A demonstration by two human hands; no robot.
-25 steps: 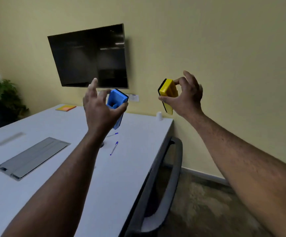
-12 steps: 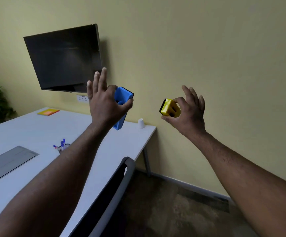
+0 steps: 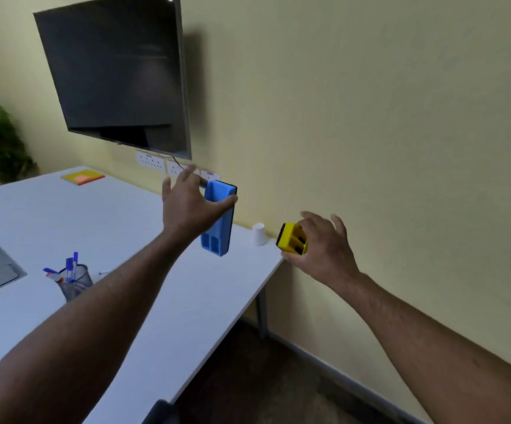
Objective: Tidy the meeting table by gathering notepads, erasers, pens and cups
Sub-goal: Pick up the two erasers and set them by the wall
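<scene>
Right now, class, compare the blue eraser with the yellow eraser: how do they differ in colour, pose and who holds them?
The blue eraser is held by the left hand; the yellow eraser by the right hand. The blue eraser looks longer and hangs roughly upright above the table; the yellow eraser looks shorter here and sits past the table's corner. Both are moulded plastic with a black pad face, and both are held off the table.
</scene>
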